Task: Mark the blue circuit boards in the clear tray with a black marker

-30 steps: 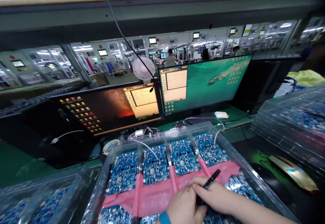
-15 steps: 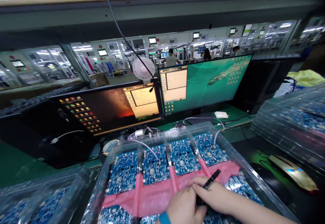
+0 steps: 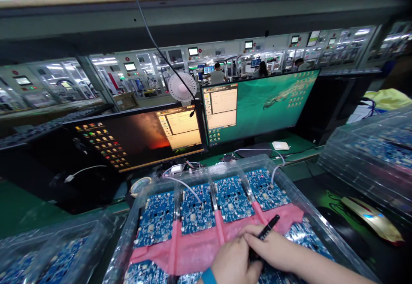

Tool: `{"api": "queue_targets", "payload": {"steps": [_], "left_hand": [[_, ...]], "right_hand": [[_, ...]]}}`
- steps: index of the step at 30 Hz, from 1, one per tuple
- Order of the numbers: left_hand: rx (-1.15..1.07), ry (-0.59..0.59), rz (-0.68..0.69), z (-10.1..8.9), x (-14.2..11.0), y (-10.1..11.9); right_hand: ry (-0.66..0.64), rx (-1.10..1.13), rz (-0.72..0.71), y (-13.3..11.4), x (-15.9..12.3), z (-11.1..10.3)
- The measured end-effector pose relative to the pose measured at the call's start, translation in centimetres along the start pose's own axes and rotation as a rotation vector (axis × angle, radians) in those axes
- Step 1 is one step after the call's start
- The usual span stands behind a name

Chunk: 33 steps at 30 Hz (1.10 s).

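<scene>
A clear plastic tray [image 3: 294, 196] in front of me holds several blue circuit boards [image 3: 196, 209] with a pink sheet [image 3: 199, 247] laid across them. My right hand [image 3: 273, 247] is closed around a black pen [image 3: 268, 228] whose tip points up and to the right. My left hand [image 3: 233, 262], with a blue band at the wrist, rests curled against the right hand over the pink sheet. What its fingers hold, if anything, is hidden. White cables [image 3: 186, 185] run to the boards in the back row.
Two monitors [image 3: 257, 104] stand behind the tray, with a small white fan [image 3: 182, 86] between them. Stacks of clear trays with boards sit at right [image 3: 370, 155] and lower left [image 3: 48, 254]. A gold mouse [image 3: 373, 217] lies at right. People work at distant stations.
</scene>
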<state>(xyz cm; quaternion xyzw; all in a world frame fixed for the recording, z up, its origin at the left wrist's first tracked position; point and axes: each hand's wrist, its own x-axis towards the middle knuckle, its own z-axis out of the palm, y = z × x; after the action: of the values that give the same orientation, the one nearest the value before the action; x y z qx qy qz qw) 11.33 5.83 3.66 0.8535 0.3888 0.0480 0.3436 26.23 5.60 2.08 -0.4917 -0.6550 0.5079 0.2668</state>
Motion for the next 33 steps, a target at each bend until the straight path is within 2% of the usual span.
{"api": "queue_targets", "payload": {"steps": [33], "left_hand": [[-0.035,-0.012,-0.003,0.21,-0.01,-0.17]], "right_hand": [[-0.010,0.013,-0.012,-0.21,-0.11,-0.08]]}}
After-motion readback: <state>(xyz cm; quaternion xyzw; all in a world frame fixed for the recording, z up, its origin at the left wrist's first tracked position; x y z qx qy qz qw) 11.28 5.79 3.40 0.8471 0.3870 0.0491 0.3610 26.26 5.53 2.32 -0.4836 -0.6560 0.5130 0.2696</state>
